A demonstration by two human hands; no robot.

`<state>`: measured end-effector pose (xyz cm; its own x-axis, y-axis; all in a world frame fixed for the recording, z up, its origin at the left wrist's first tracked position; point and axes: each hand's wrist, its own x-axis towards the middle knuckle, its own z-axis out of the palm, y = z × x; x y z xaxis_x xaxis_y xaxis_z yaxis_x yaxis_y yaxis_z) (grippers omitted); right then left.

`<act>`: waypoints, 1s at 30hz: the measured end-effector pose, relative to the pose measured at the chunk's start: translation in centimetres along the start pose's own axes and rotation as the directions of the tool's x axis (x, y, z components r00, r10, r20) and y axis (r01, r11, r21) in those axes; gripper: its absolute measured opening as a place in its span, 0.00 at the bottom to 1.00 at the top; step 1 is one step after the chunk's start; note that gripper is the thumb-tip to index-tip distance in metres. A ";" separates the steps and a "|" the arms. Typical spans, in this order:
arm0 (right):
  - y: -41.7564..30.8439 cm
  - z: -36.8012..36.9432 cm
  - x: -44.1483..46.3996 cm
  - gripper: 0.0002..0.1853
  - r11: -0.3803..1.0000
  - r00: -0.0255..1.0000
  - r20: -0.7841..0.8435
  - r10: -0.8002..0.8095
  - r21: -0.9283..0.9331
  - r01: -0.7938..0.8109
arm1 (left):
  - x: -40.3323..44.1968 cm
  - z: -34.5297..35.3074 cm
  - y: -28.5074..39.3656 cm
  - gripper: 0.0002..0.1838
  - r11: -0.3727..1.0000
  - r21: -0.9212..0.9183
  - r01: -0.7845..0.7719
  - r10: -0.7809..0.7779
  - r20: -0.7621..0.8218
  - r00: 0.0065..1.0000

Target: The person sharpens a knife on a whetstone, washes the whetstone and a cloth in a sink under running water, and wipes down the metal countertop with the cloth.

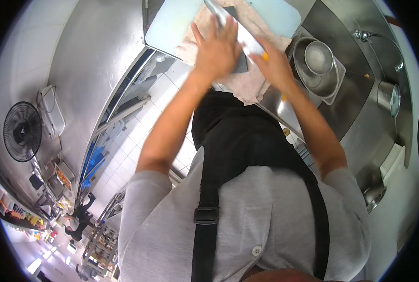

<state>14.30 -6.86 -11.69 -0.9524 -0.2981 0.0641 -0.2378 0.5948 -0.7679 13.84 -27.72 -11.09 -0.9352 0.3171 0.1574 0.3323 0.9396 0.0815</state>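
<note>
A large kitchen knife with a wide, shiny blade lies slantwise over a dark grey sharpening stone. My right hand is wrapped around its handle, of which a bit of yellow shows. With fingers stretched and spread, my left hand rests flat against the blade's side; it is slightly blurred. Under the stone is a crumpled beige towel, which hangs over the front edge toward my apron. The towel lies on a pale cutting board. Part of the stone is hidden beneath the blade and left hand.
Right of the board, a metal bowl sits inside larger metal containers by the sink. A faucet and a steel pot are farther right. A fan stands left. Another person is in the far background.
</note>
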 end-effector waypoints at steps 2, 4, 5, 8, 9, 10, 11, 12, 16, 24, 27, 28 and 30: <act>-2.0 -0.2 5.8 0.25 0.972 0.968 0.085 0.234 0.004 -0.236 | 4.5 1.2 -4.0 0.35 0.999 -0.006 0.033 -0.033 -0.025 0.999; -1.7 1.2 9.6 0.23 0.969 0.980 -0.005 0.198 -0.150 -0.196 | 8.5 3.1 -7.8 0.33 0.991 -0.137 -0.001 -0.001 -0.012 1.000; -2.7 1.1 10.9 0.22 0.959 0.979 -0.046 0.199 -0.195 -0.204 | 9.0 1.2 -7.3 0.34 0.987 -0.139 0.086 -0.074 0.089 0.993; -3.8 -0.8 11.1 0.18 0.946 0.996 0.028 0.090 -0.316 -0.077 | 10.3 -3.2 -6.1 0.37 0.966 -0.106 0.234 -0.211 0.195 0.958; -4.1 -1.2 10.5 0.17 0.938 0.995 0.091 0.042 -0.347 -0.007 | 9.8 -2.1 -6.5 0.38 0.971 -0.095 0.218 -0.207 0.108 0.972; -4.2 -1.1 9.8 0.19 0.928 0.998 0.054 0.022 -0.373 -0.001 | 9.3 -1.8 -6.7 0.39 0.976 -0.084 0.201 -0.200 0.021 0.979; -4.3 -0.5 8.8 0.20 0.916 1.000 0.018 0.005 -0.400 0.002 | 8.9 -1.4 -6.9 0.39 0.976 -0.046 0.213 -0.209 0.077 0.975; -4.3 0.0 7.6 0.22 0.904 1.000 -0.017 -0.011 -0.427 0.003 | 7.9 -1.0 -6.9 0.37 0.980 -0.040 0.194 -0.194 0.023 0.981; -4.4 1.0 4.1 0.25 0.937 0.999 0.047 -0.023 -0.347 0.038 | 3.7 0.0 -6.8 0.37 0.981 0.018 0.195 -0.196 0.050 0.979; -2.6 -3.2 -8.6 0.26 0.990 0.986 0.165 0.012 -0.139 0.011 | -4.6 -2.4 2.0 0.34 0.991 0.007 0.134 -0.134 0.122 0.983; -2.2 -4.9 -14.3 0.27 0.994 0.985 0.157 0.065 -0.092 -0.051 | -6.9 -3.0 6.2 0.34 0.992 -0.090 0.089 -0.078 0.120 0.990; -1.9 -4.9 -14.7 0.27 0.995 0.989 0.135 0.059 -0.092 -0.046 | -6.6 -2.9 6.5 0.33 0.990 -0.110 0.085 -0.073 0.103 0.992; -1.8 -5.0 -11.3 0.26 0.985 0.991 0.125 0.044 -0.174 -0.021 | -6.0 -2.2 5.8 0.33 0.989 -0.112 0.093 -0.087 0.058 0.995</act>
<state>24.54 -0.87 -7.82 -0.9305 -0.3628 -0.0498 -0.2468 0.7218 -0.6466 21.66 -24.44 -9.40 -0.9661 0.2412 0.0920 0.2555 0.9447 0.2058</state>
